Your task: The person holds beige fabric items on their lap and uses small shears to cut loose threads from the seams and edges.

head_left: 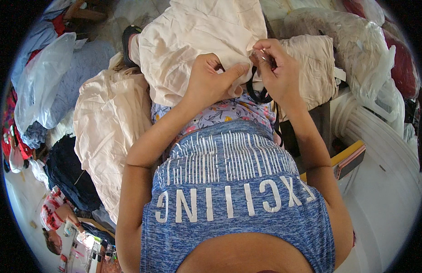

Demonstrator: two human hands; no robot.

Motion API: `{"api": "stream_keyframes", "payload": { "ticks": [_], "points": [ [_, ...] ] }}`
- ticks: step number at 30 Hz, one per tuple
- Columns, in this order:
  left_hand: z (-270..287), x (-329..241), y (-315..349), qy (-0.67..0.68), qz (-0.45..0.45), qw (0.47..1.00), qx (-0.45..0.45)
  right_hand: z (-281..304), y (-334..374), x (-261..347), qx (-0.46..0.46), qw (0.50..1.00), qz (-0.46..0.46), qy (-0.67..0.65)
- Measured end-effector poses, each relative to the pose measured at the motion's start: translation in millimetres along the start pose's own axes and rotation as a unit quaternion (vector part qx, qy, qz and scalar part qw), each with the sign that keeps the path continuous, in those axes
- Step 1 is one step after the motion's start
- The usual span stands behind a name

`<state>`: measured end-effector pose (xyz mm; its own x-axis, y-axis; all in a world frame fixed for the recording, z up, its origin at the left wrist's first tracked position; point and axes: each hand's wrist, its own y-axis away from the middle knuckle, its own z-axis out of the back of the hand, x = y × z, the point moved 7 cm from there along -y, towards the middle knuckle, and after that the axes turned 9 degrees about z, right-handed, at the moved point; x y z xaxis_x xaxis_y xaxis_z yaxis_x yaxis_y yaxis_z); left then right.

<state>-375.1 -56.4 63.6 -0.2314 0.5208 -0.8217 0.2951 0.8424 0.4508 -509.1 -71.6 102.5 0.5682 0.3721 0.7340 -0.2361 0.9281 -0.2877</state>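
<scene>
A large cream cloth garment (188, 36) lies spread over my lap and falls away in front of me. My left hand (208, 77) is closed on its near right edge, thumb and fingers pinching the fabric. Close beside it, my right hand (279, 68) is curled around a small shiny metal tool (265, 58), mostly hidden by the fingers, at the same edge. A black loop (258, 96) hangs beneath the right hand; whether it joins the tool is unclear. Under the cloth shows a flowered fabric (211, 111) on my lap.
More cream cloth lies at left (106, 127) and a folded cream pile (309, 68) at right. Bundles in clear plastic (347, 41) stand far right, near a white plastic chair (379, 150). Plastic-covered blue cloth (79, 77) lies left. Another person (60, 214) sits lower left.
</scene>
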Motion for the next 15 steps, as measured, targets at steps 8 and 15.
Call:
{"api": "stream_keyframes", "payload": {
  "ticks": [8,15],
  "points": [
    [1,-8,2,-0.044,-0.05,0.998,-0.022,0,17,19,0.028,0.992,-0.072,-0.103],
    [-1,-12,6,-0.139,-0.097,0.983,-0.064,-2,19,29,0.049,0.997,-0.011,-0.056]
  ]
}}
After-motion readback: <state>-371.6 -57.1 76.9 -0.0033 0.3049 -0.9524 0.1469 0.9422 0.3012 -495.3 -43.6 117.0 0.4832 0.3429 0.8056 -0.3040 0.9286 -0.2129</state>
